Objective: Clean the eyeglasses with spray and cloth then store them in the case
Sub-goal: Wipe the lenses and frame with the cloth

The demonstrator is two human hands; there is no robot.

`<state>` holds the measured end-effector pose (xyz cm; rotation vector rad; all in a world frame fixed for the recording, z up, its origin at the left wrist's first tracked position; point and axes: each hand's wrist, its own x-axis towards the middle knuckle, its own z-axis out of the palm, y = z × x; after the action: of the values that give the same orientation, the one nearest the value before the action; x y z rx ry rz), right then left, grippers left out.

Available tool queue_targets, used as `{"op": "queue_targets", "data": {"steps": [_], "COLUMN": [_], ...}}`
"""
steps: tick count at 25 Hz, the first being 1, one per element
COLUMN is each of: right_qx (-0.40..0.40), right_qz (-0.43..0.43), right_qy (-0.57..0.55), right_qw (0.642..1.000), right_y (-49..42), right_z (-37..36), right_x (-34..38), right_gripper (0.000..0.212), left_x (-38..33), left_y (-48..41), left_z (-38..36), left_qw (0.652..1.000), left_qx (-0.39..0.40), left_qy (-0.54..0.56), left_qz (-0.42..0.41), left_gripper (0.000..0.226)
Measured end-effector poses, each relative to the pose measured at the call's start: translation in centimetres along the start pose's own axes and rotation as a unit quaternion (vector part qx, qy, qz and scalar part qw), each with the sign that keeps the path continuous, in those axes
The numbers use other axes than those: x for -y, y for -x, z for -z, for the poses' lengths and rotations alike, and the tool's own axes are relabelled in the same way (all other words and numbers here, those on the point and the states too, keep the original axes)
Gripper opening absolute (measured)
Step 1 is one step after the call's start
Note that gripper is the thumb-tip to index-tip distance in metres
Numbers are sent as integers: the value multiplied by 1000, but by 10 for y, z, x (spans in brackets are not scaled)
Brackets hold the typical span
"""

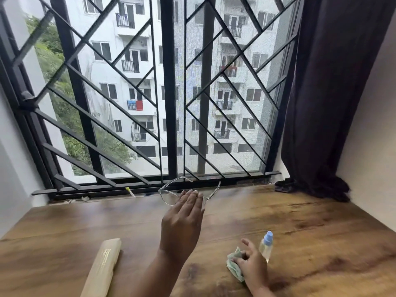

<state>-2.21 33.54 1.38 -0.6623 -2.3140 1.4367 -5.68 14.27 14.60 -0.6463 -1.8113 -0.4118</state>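
Note:
My left hand [182,224] is raised over the wooden table [300,221] and holds clear-framed eyeglasses [171,189] up toward the window, temples unfolded. Near the front right, my right hand [251,262] rests on a crumpled pale green cloth [233,265] lying on the table, fingers spread over it. A small clear spray bottle [266,246] with a light blue cap stands just right of that hand, close to the fingers. A long beige case [101,270] lies closed on the table at the front left.
A window with black metal grille [169,93] spans the far edge of the table. A dark curtain [334,93] hangs at the right, its hem bunched on the table's back right corner. Small scraps lie on the window sill [130,191].

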Motion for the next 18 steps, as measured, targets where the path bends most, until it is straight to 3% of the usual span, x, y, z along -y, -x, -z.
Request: {"op": "queue_targets", "data": {"steps": [7, 12, 15, 18], "right_qx": [-12, -39, -4, -31], "right_qz": [46, 143, 147, 157], "right_qy": [42, 88, 73, 56], "right_qw": [998, 985, 986, 986], "right_y": [0, -9, -10, -13], "right_z": [-6, -14, -11, -10], "right_x": [-7, -23, -29, -28], "right_gripper": [63, 72, 70, 61], "left_x": [1, -1, -1, -1], "left_y": [5, 4, 3, 3], "left_z": [0, 2, 2, 2], "left_qw": [1000, 1000, 1000, 1000], "left_qx": [15, 15, 11, 8], "left_qy": [0, 15, 19, 17], "left_qz": [0, 3, 7, 3], "left_gripper": [27, 24, 23, 23]}}
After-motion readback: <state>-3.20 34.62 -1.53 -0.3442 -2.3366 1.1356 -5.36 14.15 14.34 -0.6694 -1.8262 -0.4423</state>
